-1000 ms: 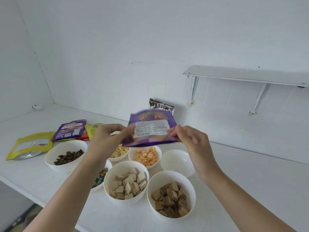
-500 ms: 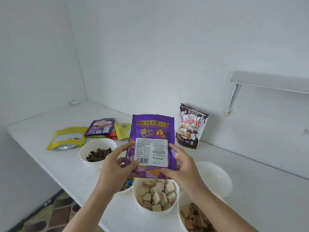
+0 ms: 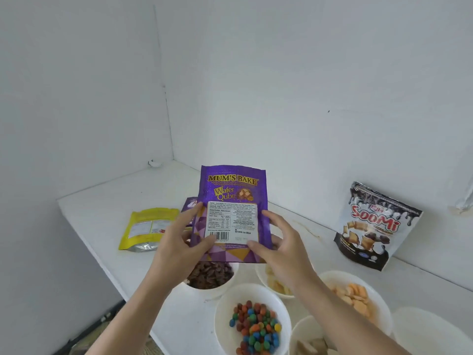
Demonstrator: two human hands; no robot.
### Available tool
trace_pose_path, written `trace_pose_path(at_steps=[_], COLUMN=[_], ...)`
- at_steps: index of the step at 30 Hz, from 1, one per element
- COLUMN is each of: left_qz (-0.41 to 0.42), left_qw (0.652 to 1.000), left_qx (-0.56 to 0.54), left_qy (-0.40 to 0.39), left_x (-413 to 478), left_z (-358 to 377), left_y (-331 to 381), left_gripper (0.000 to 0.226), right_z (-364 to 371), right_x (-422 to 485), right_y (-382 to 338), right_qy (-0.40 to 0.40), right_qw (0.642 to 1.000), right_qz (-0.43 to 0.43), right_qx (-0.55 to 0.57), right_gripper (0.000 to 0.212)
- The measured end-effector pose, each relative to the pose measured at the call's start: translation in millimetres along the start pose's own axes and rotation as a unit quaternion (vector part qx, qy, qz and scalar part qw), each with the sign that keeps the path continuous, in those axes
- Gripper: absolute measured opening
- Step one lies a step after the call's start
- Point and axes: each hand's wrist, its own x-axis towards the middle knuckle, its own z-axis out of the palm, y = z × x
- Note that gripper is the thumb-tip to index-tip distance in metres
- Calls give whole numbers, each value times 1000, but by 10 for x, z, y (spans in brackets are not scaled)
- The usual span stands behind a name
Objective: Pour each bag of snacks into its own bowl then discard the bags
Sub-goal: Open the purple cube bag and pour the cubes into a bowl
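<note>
Both hands hold a purple Wafer Qube bag [image 3: 231,201] upright above the counter, its back label facing me. My left hand [image 3: 176,248] grips its lower left edge, thumb on the label. My right hand [image 3: 284,245] pinches the lower right edge. Below the bag sit white bowls: dark chocolate pieces [image 3: 211,275], coloured candies [image 3: 256,326], pale yellow snacks [image 3: 275,283] and orange crackers [image 3: 355,298]. A black and white Soomi bag [image 3: 373,226] stands upright against the back wall on the right.
A yellow bag [image 3: 147,226] lies flat on the white counter [image 3: 107,201] at the left, with another purple bag [image 3: 189,204] partly hidden behind my left hand. Two more bowls [image 3: 430,331] are cut off at the bottom right. The counter's front edge drops to the floor at the left.
The view has swung left and down toward the counter's corner. The purple bag went from tilted flat to upright and stays gripped by both hands.
</note>
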Motion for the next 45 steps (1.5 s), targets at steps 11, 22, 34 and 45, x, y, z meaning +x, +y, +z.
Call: trace_pose_path(at_steps=[11, 22, 34, 45], left_qz=[-22, -103, -179, -214], left_qw=[984, 945, 920, 923], left_qx=[161, 309, 348, 320], left_qy=[76, 26, -7, 18], left_x=[1176, 1702, 1777, 1893], left_z=[-1354, -1799, -1796, -1739], left_y=[-659, -1558, -2033, -1813], left_gripper=[62, 54, 38, 43], right_z=[1668, 2387, 2606, 2491], right_x=[1176, 1893, 2063, 2161], right_y=[178, 887, 1155, 1140], right_qy=[-62, -240, -321, -301], right_qw=[993, 949, 919, 925], right_qz=[-17, 83, 80, 128], right_qx=[-102, -189, -216, -192], right_gripper=[58, 70, 61, 75])
